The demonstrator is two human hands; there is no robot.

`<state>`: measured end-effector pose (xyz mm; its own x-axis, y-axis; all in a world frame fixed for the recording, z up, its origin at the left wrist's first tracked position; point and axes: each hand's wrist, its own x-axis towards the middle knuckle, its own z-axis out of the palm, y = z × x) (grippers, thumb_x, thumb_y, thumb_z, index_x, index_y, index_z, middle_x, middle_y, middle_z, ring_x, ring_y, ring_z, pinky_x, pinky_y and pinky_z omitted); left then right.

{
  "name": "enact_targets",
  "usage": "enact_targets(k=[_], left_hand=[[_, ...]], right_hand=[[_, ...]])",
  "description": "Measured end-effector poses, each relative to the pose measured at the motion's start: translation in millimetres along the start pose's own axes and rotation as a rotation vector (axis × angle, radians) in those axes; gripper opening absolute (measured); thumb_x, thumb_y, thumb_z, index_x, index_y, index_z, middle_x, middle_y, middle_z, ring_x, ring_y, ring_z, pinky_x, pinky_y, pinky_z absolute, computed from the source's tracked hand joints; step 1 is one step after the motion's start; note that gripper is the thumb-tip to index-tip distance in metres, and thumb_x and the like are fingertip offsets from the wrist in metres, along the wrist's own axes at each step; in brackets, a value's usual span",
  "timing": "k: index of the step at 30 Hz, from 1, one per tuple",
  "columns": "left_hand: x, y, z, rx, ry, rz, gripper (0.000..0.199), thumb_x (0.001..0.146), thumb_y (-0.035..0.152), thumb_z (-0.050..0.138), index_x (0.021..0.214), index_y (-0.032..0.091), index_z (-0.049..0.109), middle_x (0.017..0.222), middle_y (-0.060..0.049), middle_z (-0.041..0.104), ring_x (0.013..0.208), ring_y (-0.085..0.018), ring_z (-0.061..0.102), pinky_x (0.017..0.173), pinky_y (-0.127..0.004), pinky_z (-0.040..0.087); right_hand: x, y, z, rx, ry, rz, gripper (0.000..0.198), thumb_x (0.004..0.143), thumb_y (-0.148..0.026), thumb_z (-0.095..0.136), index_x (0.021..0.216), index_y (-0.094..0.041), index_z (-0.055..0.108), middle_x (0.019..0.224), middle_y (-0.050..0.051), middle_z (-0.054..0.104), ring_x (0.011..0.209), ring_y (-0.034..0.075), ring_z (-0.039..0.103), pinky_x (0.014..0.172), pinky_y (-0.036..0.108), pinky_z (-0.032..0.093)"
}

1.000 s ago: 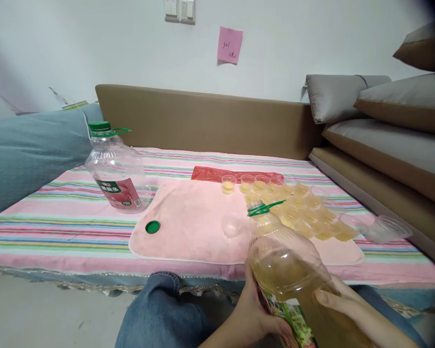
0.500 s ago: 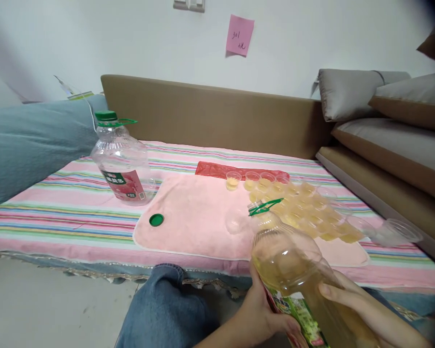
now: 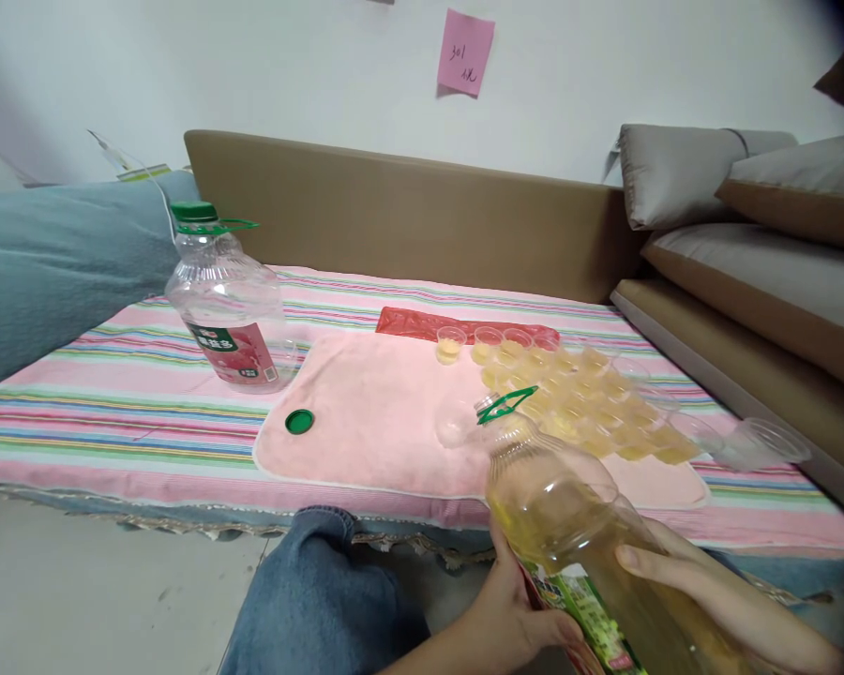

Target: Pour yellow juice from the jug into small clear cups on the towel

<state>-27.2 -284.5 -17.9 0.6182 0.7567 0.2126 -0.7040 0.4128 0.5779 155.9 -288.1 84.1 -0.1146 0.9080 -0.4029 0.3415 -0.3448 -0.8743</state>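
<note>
Both my hands hold a large clear bottle (image 3: 555, 497) of yellowish juice, tilted with its open neck toward the mat. My left hand (image 3: 517, 609) grips it from the left near the green label. My right hand (image 3: 668, 562) wraps round its right side, partly hidden behind it. A green carry ring hangs on the neck. Just beyond the mouth stands a clear plastic cup (image 3: 451, 427), and I cannot tell whether liquid is in it. Several cups of pale yellow juice (image 3: 591, 398) crowd together to the right. On the mat's left lies a green cap (image 3: 299, 422).
A big clear bottle (image 3: 229, 309) with a pink label and green cap stands at left. The pink mat (image 3: 366, 412) lies on a striped cloth (image 3: 147, 366). Behind is a red plastic sleeve (image 3: 414, 323). Clear cups (image 3: 763, 442) lie at right beside stacked cushions (image 3: 752, 272).
The view has shifted slightly, so the scene sits a little higher and farther left. The bottle stays in both hands, tilted toward the cup, its neck slightly more to the left.
</note>
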Motion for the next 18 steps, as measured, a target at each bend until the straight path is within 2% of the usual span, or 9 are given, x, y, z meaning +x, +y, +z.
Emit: enact_targets(k=[8, 15, 18], left_hand=[[2.2, 2.4, 3.4, -0.02, -0.005, 0.029, 0.111, 0.059, 0.041, 0.086, 0.146, 0.033, 0.019, 0.146, -0.013, 0.044, 0.138, -0.032, 0.039, 0.115, -0.051, 0.028], [2.7, 1.1, 3.9, -0.037, -0.006, 0.027, 0.108, 0.059, 0.041, 0.086, 0.145, 0.031, 0.022, 0.141, -0.014, 0.049, 0.136, -0.032, 0.042, 0.113, -0.051, 0.029], [3.3, 0.0, 3.3, -0.02, 0.0, 0.043, 0.105, 0.06, 0.043, 0.085, 0.144, 0.031, 0.024, 0.142, -0.014, 0.049, 0.133, -0.032, 0.045, 0.109, -0.05, 0.035]], right_hand=[[4.7, 10.0, -5.0, -0.027, 0.013, -0.02, 0.062, 0.08, -0.051, 0.067, 0.135, -0.027, 0.055, 0.144, 0.005, 0.05, 0.134, 0.034, 0.043, 0.111, 0.047, 0.037], [6.9, 7.7, -5.4, 0.025, -0.015, 0.033, 0.063, 0.079, -0.052, 0.067, 0.136, -0.026, 0.054, 0.139, 0.007, 0.056, 0.128, 0.036, 0.05, 0.106, 0.047, 0.044], [7.1, 5.8, -4.8, 0.018, -0.026, 0.037, 0.062, 0.08, -0.051, 0.066, 0.136, -0.026, 0.054, 0.136, 0.008, 0.058, 0.126, 0.037, 0.052, 0.103, 0.048, 0.047]])
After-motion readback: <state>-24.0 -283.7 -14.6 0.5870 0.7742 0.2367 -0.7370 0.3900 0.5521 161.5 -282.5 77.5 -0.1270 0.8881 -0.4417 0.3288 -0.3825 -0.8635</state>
